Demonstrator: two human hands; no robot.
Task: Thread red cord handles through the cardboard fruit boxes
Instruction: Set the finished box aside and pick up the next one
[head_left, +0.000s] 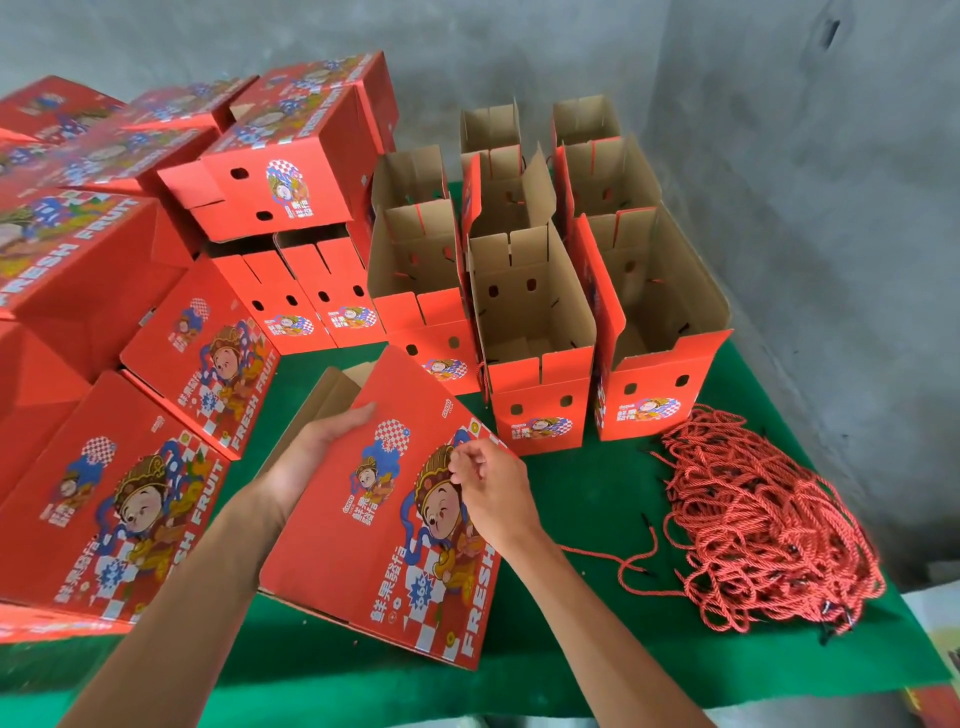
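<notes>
The left hand (317, 447) lies flat, steadying the printed fruit box (384, 519) on the green bench (571, 649). The right hand (493, 493) pinches at its top edge, contents unclear. Best feed from the red cord pile (769, 525) just right, with the handle holes facing up.

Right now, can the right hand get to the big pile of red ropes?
Probably yes: the right hand hovers over the tilted box, and only bare green table lies between it and the cord pile.

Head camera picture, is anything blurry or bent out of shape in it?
Head view: the box under both hands and the cord pile look sharp; the stacked boxes at the left edge smear and stretch from the wide lens; lighting is soft and even, no glare.
</notes>
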